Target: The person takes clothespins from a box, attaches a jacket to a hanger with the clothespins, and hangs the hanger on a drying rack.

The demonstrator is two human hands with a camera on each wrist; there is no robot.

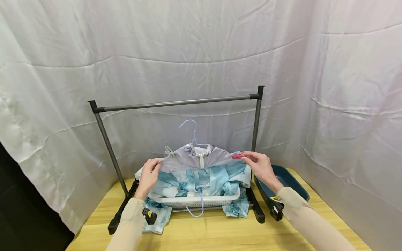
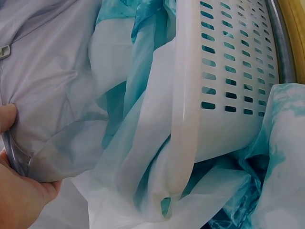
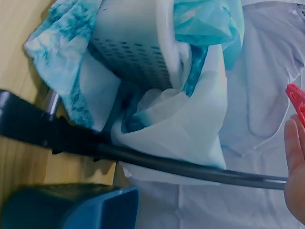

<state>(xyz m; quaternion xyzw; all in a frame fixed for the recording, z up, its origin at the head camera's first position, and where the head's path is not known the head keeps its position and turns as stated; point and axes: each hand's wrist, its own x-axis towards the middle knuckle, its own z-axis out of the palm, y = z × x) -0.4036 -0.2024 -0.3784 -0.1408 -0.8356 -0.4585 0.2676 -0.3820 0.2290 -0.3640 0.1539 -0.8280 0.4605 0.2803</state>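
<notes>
A thin grey garment [image 1: 185,162] with a zip and drawstring is spread on a pale blue hanger [image 1: 195,134], whose hook points up below the rack's bar. My left hand [image 1: 150,177] pinches its left edge between thumb and fingers. At its right shoulder, my right hand [image 1: 261,168] holds a red clothespin [image 1: 237,156] by one end; the clothespin [image 3: 296,98] meets the cloth there. Behind and below, a white and turquoise garment [image 1: 216,179] spills over a white perforated basket [image 1: 194,199]. A second blue hanger [image 1: 201,205] dangles its hook over the basket's front.
A dark metal clothes rack [image 1: 179,103] stands around the basket, its black feet [image 1: 258,211] on the wooden table [image 1: 201,237]. To the right of the rack sits a dark blue bin [image 1: 298,190]. Grey curtains [image 1: 188,42] enclose the back and sides.
</notes>
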